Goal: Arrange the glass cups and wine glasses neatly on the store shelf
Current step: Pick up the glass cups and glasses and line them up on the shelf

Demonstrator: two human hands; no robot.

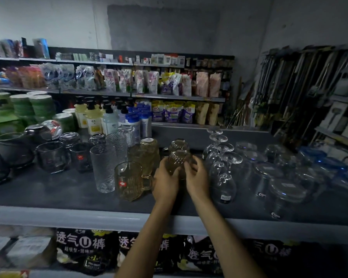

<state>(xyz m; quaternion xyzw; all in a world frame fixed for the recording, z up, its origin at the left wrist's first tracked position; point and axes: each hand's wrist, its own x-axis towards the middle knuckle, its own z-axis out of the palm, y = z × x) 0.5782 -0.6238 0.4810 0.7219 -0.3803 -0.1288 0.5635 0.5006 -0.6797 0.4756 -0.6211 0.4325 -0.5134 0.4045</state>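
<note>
Left hand [166,178] and right hand [198,178] clasp the upright amber cup [178,160] between their fingers [190,167], wine glasses [224,177] just beside the right fingers.

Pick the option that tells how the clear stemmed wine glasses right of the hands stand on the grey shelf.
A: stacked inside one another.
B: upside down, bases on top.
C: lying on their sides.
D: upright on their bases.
B: the clear stemmed wine glasses rest rim-down on the grey shelf, round bases on top, beside the right hand gripping the amber textured glass cup.
</note>
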